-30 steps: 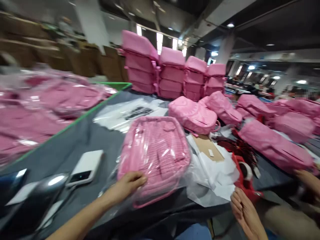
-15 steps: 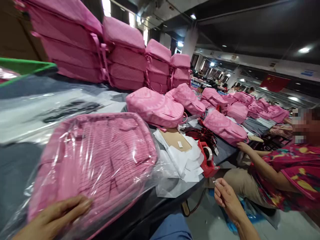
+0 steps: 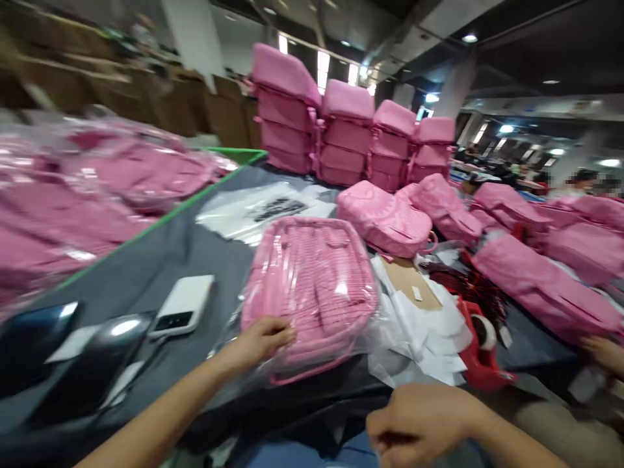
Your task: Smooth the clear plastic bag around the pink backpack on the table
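Observation:
A pink backpack in a clear plastic bag lies on the dark table before me. My left hand grips its near left side, thumb and fingers pressed together over the plastic. My right hand hovers at the table's near edge, apart from the backpack, with fingers curled. A small clear piece, seemingly tape, showed at its fingertips a moment ago; blur and the hand's angle hide it now. To the right of the backpack are white paper sheets and a red tape dispenser.
Stacked pink backpacks stand at the back; loose ones lie rightward. Flat plastic bags lie behind. A green-edged bin holds bagged backpacks at left, near a white power bank and phones. A co-worker's hand is at right.
My view has swung left, bringing the bin and phones into sight. My right hand has come from beside the tape dispenser toward my body. My left hand stays on the bagged backpack.

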A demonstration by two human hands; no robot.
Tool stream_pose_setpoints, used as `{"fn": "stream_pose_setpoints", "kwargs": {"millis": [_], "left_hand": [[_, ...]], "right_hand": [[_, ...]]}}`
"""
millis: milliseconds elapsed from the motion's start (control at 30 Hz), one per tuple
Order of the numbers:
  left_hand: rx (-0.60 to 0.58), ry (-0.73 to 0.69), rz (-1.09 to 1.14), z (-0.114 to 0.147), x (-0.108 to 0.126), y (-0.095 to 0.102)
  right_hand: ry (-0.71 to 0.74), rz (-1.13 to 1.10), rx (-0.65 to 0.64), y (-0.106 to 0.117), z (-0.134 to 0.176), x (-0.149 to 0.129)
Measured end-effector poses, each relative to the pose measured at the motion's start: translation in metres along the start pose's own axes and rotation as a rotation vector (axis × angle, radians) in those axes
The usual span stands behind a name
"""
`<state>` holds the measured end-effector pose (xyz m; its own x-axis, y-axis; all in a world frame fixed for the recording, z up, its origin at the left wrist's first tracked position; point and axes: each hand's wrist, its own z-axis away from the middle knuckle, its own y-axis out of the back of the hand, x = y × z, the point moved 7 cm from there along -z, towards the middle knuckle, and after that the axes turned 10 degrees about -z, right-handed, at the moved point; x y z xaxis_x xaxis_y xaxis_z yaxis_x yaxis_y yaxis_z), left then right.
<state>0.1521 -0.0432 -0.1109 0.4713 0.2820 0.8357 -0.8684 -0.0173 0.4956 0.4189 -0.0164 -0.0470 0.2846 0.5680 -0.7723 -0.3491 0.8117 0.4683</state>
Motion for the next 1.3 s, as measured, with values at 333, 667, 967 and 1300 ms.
{"fn": "stream_pose_setpoints", "kwargs": {"millis": [333, 667, 967, 1300], "left_hand": [[-0.010, -0.035, 0.169, -0.002, 0.000, -0.005], [-0.013, -0.067, 0.202, -0.004, -0.006, -0.007], [0.009, -0.065, 0.194, -0.005, -0.005, -0.007], [-0.002, -0.070, 0.193, -0.004, -0.006, -0.007]], "right_hand": [[-0.160, 0.853, -0.334, 0.068, -0.111, -0.033], [-0.296, 0.917, -0.237, 0.113, -0.116, -0.039], [-0.332, 1.075, -0.192, 0.114, -0.127, -0.052], [-0.358, 1.047, -0.123, 0.123, -0.146, -0.038]]}}
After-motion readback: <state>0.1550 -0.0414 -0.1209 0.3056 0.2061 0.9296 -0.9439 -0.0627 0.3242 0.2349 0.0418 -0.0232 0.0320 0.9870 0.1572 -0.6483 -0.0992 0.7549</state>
